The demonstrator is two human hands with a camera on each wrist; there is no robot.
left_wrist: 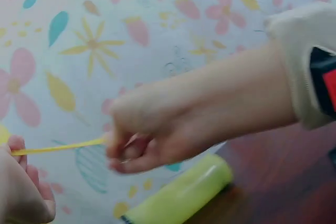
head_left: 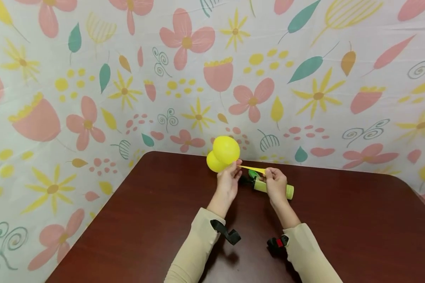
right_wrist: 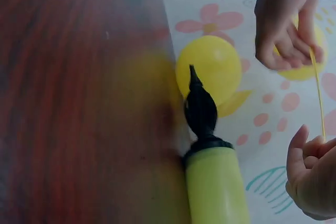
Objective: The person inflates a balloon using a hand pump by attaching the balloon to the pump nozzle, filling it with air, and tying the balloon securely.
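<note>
Two round yellow balloon shapes (head_left: 226,150) (right_wrist: 210,69) sit together above my left hand (head_left: 228,181) (left_wrist: 23,187) (right_wrist: 289,24), whose fingers pinch the base of a thin yellow neck (head_left: 252,169) (left_wrist: 63,146) (right_wrist: 318,95). My right hand (head_left: 277,185) (left_wrist: 152,124) (right_wrist: 315,174) grips the far end of that neck, which is stretched taut between both hands. Behind and below the right hand is a yellow-green pump (head_left: 289,192) (left_wrist: 184,192) (right_wrist: 218,187) with a black nozzle. Whether the two round shapes are one balloon or two, I cannot tell.
A small green item (head_left: 254,174) is beside the pump. The dark reddish-brown table (head_left: 145,236) (right_wrist: 79,103) meets a floral cloth backdrop (head_left: 127,70) at its rear and left edges. Black straps (head_left: 226,232) hang from both wrists.
</note>
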